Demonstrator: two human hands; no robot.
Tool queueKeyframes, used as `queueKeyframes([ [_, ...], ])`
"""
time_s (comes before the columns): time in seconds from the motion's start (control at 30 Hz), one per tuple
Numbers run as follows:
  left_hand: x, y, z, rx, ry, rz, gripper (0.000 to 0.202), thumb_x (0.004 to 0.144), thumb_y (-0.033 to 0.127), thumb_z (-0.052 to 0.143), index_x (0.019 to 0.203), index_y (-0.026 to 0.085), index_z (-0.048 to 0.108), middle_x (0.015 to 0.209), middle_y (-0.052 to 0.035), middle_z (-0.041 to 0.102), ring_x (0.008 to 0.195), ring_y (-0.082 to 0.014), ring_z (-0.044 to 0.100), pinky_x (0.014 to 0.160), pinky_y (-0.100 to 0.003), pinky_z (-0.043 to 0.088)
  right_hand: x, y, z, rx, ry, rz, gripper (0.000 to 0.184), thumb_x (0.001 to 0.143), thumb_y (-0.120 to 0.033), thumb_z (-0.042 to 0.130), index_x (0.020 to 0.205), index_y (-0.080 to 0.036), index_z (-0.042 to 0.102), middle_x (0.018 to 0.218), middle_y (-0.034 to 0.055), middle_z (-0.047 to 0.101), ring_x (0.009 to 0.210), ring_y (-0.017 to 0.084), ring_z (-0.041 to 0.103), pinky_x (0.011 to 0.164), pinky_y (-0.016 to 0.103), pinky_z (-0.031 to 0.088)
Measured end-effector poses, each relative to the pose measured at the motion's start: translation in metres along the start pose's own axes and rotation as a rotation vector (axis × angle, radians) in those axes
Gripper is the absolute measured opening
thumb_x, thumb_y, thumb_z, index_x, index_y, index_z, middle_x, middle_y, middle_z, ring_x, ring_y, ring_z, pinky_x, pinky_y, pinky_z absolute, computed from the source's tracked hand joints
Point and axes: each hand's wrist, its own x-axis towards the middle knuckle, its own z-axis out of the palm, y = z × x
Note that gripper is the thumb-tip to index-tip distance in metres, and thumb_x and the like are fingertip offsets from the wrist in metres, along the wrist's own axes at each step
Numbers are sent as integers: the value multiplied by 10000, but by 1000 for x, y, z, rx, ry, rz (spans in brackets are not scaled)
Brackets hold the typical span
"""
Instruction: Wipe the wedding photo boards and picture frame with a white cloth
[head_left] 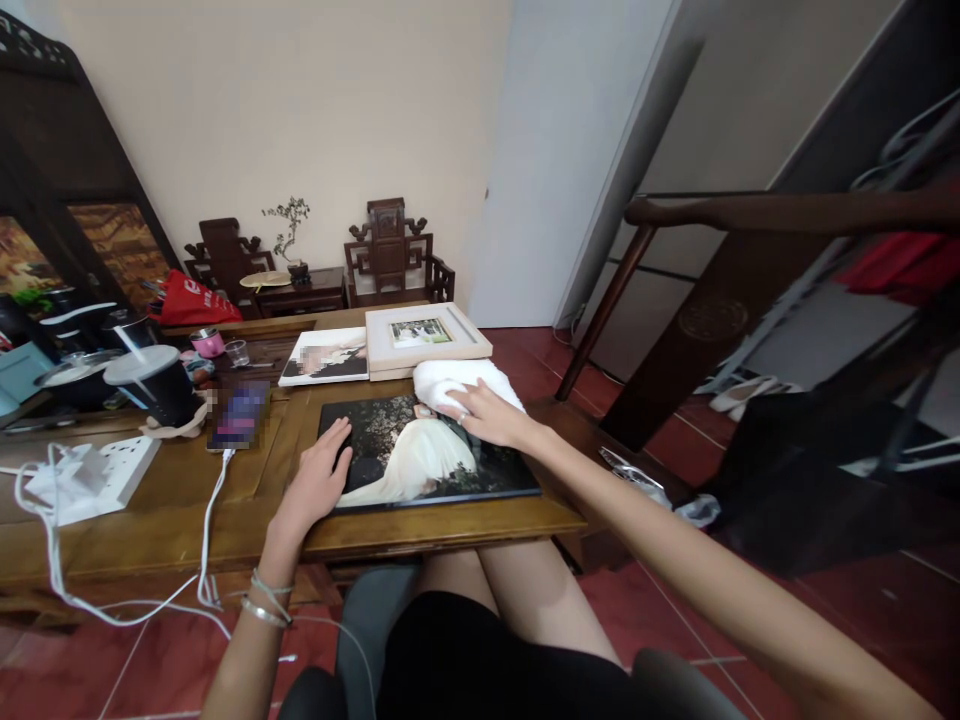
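Observation:
A large dark photo print [431, 460] lies flat on the wooden table [187, 500] in front of me. My left hand [319, 480] rests flat on its left edge, fingers stretched out. My right hand [487, 412] presses a white cloth [457, 380] onto the print's upper right part, fingers spread over the cloth. Behind the print lie a smaller photo print [326, 355] and a light framed photo [424, 340].
A phone [238, 415] on a white cable, a white power strip [112, 465], a dark cup with lid [154, 385] and small cups sit at the left. Carved chairs [394, 250] stand by the far wall. A dark wooden chair arm [750, 215] rises at the right.

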Motion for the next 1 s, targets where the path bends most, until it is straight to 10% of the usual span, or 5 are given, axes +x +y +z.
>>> queueKeyframes([
  [0.37, 0, 3, 2, 5, 4, -22, 443, 930, 296, 353, 1323, 149, 495, 1461, -113, 431, 1383, -214, 351, 1131, -449, 294, -126, -72, -29, 103, -131, -156, 311, 947, -320, 401, 770, -197, 625, 1428, 100, 466, 1399, 297, 259, 1149, 550, 152],
  [0.77, 2, 4, -2, 18, -29, -16, 459, 932, 301, 337, 1333, 131, 481, 1467, -120, 420, 1388, -204, 340, 1136, -439, 289, -3, -3, 2, 39, -15, -61, 393, 986, -390, 300, 1036, -156, 612, 1209, 159, 621, 1199, 326, 509, 1035, 564, 273],
  [1.0, 1, 2, 0, 7, -13, -11, 453, 931, 302, 343, 1326, 137, 491, 1462, -121, 426, 1385, -214, 346, 1131, -450, 298, -46, -32, -4, 38, -38, -102, 324, 972, -309, 356, 1074, -152, 620, 1245, 161, 609, 1383, 319, 289, 1094, 616, 157],
])
